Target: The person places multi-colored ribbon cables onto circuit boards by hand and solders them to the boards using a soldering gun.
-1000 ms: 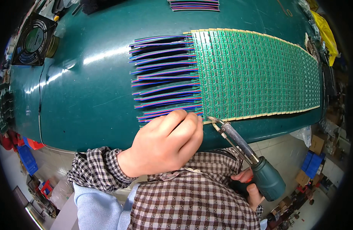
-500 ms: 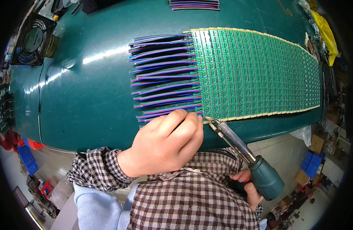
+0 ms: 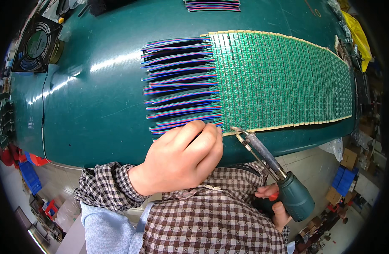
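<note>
My left hand (image 3: 184, 154) is closed in a pinch at the near left corner of a sheet of small green circuit boards (image 3: 283, 80). Its fingertips are on a coloured ribbon wire, whose held end is mostly hidden by the hand. More flat wires (image 3: 182, 91) in blue, red, green and black stick out leftward in rows from the sheet's left edge. Gripped by its green handle, a soldering gun (image 3: 266, 154) is in my right hand (image 3: 279, 211). The gun's bent tip rests over the sheet's near edge, a little right of my left fingertips; a thin feed tube runs beside its barrel.
A green tabletop (image 3: 89, 114) carries everything. At its far left stands a black fan (image 3: 37, 43) with a cable running along the table. Another bundle of wires (image 3: 212, 5) lies at the far edge. A yellow bag (image 3: 358, 40) sits beyond the right end.
The soldering gun has shifted slightly right, its tip moving away from my left fingertips and further over the boards. My left hand stays almost where it was.
</note>
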`<action>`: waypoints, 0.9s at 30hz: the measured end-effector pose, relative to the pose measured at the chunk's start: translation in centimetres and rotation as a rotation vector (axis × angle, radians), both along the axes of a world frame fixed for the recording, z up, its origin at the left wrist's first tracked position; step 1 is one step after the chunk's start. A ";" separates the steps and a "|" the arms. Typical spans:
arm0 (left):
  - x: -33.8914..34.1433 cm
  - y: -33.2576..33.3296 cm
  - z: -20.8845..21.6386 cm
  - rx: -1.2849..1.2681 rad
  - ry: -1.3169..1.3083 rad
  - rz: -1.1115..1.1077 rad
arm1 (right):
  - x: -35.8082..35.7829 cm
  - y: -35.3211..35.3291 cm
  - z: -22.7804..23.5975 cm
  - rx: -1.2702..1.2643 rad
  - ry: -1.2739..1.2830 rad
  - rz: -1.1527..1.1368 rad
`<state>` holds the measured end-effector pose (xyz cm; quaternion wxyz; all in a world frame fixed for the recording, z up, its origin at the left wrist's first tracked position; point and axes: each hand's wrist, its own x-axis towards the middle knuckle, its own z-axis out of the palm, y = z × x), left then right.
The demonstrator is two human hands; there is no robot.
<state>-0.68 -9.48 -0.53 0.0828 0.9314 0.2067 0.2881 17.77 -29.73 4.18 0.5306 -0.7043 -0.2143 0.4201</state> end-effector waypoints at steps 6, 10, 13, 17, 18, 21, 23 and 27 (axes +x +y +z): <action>-0.1 0.0 0.0 -0.001 0.000 -0.004 | 0.1 -0.4 -0.3 0.020 0.013 0.003; -0.1 -0.1 0.0 0.011 0.009 -0.003 | 0.3 -0.4 -0.6 0.078 0.014 0.060; -0.1 -0.1 0.0 0.023 0.017 -0.002 | 0.4 -0.4 -0.6 0.085 0.051 0.090; -0.1 -0.1 0.0 0.039 0.016 0.000 | 0.8 -0.3 -0.6 0.094 0.092 0.132; 0.0 -0.1 -0.1 0.048 0.012 0.002 | 0.7 -0.2 -0.5 0.094 0.092 0.131; 0.0 -0.1 -0.1 0.049 0.012 -0.002 | 0.7 0.0 -0.4 0.084 0.097 0.127; 0.0 -0.1 0.0 0.053 0.016 -0.003 | 0.7 0.0 -0.4 0.080 0.092 0.122; 0.0 -0.1 -0.1 0.072 0.019 -0.003 | 0.8 0.0 -0.2 0.052 0.089 0.143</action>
